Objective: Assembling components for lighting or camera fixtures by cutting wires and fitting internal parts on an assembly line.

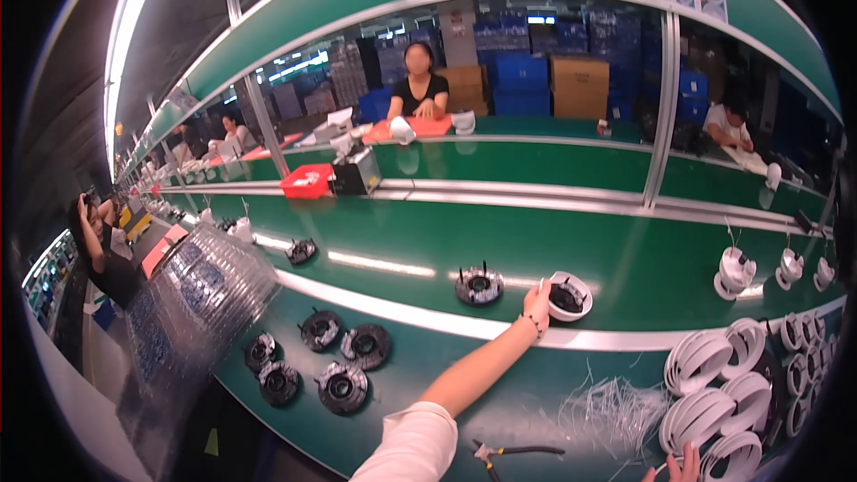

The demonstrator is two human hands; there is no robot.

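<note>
My left hand (537,302) reaches over the bench's white front rail. Its fingers are closed on the rim of a white round housing (580,291), which has a black part inside it. Just left of that housing, a black ring-shaped part (479,285) with upright prongs lies on the green surface. Low on the right, my right hand (684,466) is partly cut off by the picture's edge. Its fingers are at a white ring (730,457) at the near end of the stacked white rings (696,419), and seem to grip its edge.
Cutters (486,452) and a heap of clear ties (611,406) lie on the near table. Several black round parts (343,387) sit left, beside clear plastic trays (201,295). White assemblies (735,272) stand right. Across the bench, a person (418,89) sits behind a red bin (306,182).
</note>
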